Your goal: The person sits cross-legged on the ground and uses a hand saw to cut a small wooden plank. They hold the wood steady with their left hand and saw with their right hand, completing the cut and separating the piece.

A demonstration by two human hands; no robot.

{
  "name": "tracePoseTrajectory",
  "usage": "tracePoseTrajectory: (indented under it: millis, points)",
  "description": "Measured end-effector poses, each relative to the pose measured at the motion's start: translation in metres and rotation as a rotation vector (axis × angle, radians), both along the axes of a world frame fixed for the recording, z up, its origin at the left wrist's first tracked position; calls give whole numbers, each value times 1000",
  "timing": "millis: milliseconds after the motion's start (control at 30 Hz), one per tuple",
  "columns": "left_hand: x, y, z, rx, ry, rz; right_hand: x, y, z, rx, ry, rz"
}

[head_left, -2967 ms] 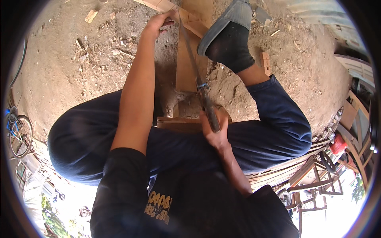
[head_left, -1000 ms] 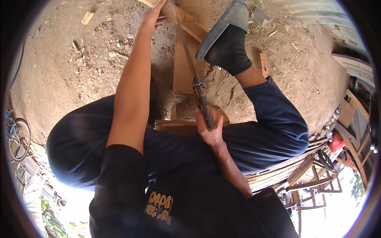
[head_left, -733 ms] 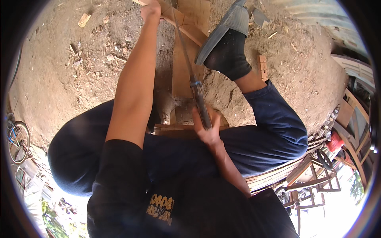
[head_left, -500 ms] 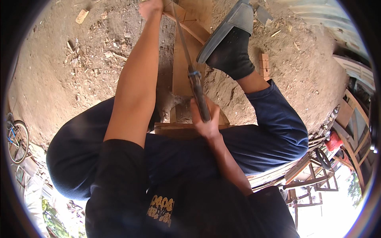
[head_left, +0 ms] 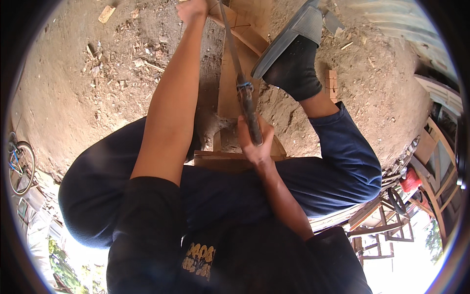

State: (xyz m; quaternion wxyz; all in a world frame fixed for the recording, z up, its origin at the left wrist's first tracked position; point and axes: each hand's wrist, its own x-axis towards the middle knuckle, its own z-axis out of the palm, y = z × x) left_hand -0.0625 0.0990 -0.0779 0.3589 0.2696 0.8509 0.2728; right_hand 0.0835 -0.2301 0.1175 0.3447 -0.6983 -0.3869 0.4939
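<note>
My right hand (head_left: 257,139) is wrapped round the dark handle of a hand saw (head_left: 231,53), its long narrow blade pointing away from me to the top edge. My left hand (head_left: 195,10) grips the end of a wooden piece (head_left: 249,37), which has dark lines on it and lies slantwise, with the blade over or against it near that hand. Under it a wide plank (head_left: 229,98) runs toward me to a low wooden block or seat (head_left: 218,159). My right foot, in a grey slide sandal (head_left: 289,36) and black sock, is beside the wooden piece.
Dirt ground (head_left: 98,98) holds wood chips and a small notched block (head_left: 331,85). A bicycle (head_left: 22,166) stands at the far left. At the right are corrugated sheeting (head_left: 401,22), leaning wooden frames (head_left: 435,161), a red bag or cloth (head_left: 410,181) and a wooden stand (head_left: 382,235).
My right hand and the saw have moved forward, away from me, over the last second. My left hand stays on the wooden piece, shifted slightly. The whole view has shifted a little.
</note>
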Motion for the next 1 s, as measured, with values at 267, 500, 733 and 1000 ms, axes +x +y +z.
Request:
tracePoseTrajectory:
  millis: [267, 500, 733, 1000]
  points:
    - [-2, 0, -9, 40, -29, 15, -4, 26, 16, -6, -16, -1]
    - [5, -8, -17, 317, -52, 112, 7, 6, 14, -53, -39, 20]
    - [-2, -8, -18, 348, -79, 130, 8, 30, 18, -52, 18, 44]
    - [2, -12, -7, 372, -146, 164, 4, 27, 15, -10, -14, 32]
